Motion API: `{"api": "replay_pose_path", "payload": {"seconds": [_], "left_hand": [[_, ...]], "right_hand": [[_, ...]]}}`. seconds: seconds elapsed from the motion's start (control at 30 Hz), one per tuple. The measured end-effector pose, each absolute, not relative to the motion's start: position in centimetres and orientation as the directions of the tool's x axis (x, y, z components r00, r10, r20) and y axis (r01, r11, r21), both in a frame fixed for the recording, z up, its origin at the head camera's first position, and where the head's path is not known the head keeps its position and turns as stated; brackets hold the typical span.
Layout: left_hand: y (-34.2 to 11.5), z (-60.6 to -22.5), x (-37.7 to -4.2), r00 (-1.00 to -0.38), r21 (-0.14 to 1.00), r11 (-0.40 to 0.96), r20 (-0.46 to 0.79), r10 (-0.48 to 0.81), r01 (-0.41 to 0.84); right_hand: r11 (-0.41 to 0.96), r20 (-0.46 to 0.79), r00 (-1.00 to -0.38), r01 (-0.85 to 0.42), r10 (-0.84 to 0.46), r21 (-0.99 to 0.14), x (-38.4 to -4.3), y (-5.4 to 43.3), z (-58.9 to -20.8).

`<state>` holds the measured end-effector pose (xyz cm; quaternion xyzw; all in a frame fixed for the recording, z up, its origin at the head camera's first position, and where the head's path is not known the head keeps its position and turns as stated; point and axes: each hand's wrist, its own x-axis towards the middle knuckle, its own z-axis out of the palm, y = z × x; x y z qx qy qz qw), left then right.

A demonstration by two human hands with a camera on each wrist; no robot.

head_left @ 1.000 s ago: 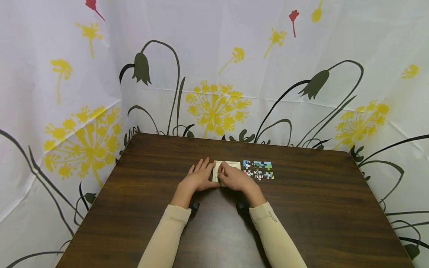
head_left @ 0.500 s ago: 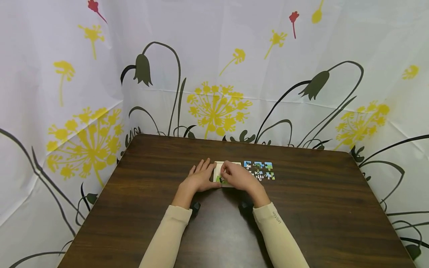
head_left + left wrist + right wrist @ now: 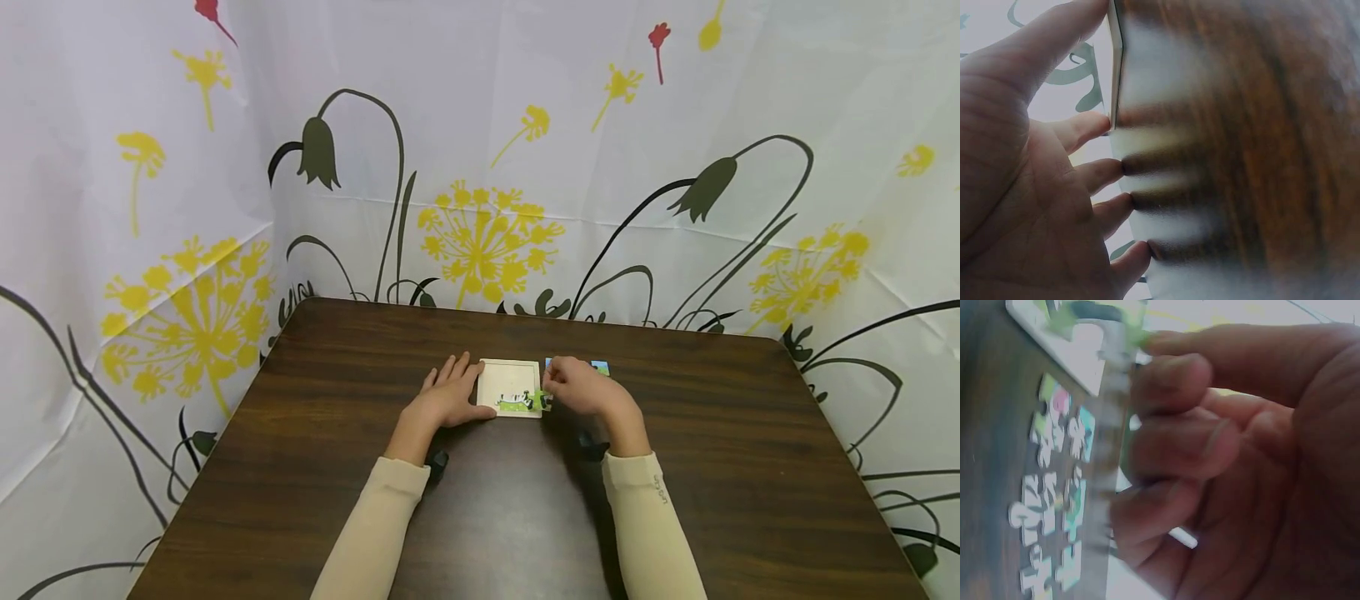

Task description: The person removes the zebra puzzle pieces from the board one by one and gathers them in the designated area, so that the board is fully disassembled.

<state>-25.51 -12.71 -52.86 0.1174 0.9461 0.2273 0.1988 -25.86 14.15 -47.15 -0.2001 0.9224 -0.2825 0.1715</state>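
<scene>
A small pale puzzle tray lies on the table, with zebra-and-green puzzle pieces along its near edge. My left hand rests at the tray's left side, fingers spread. Its thumb and index finger touch the tray edge, and the other fingertips touch the table in the left wrist view. My right hand pinches a green, black and white puzzle piece over the tray's right edge. In the right wrist view that puzzle piece is blurred beside the thumb and index finger, the other fingers curled.
Several loose puzzle pieces lie in rows right of the tray; in the head view my right hand mostly covers them. The dark wooden table stretches around, backed by a flower-print curtain.
My right hand has moved right, from over the tray to its right edge, a puzzle piece between its fingers. The tray's inside now shows. My left hand stays in place.
</scene>
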Motion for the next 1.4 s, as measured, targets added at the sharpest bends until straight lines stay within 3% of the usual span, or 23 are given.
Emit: {"api": "replay_pose_path", "payload": {"seconds": [0.23, 0.9, 1.23, 1.4], "left_hand": [[-12.8, -52.5, -25.5, -0.889, 0.467, 0.875, -0.339, 0.307, 0.125], [-12.6, -52.3, -26.0, -0.891, 0.451, 0.883, -0.338, 0.303, 0.129], [-12.6, -52.3, -25.8, -0.891, 0.446, 0.886, -0.343, 0.297, 0.123], [-12.7, -52.7, -25.7, -0.888, 0.459, 0.880, -0.346, 0.302, 0.120]], "right_hand": [[0.783, -0.278, -0.837, -0.252, -0.471, -0.569, -26.4, 16.0, -47.9], [0.769, -0.231, -0.873, -0.220, -0.430, -0.600, -26.8, 16.3, -48.6], [0.756, -0.202, -0.866, -0.258, -0.457, -0.602, -26.2, 12.3, -49.1], [0.800, -0.219, -0.863, -0.288, -0.455, -0.526, -25.6, 9.9, -49.9]]}}
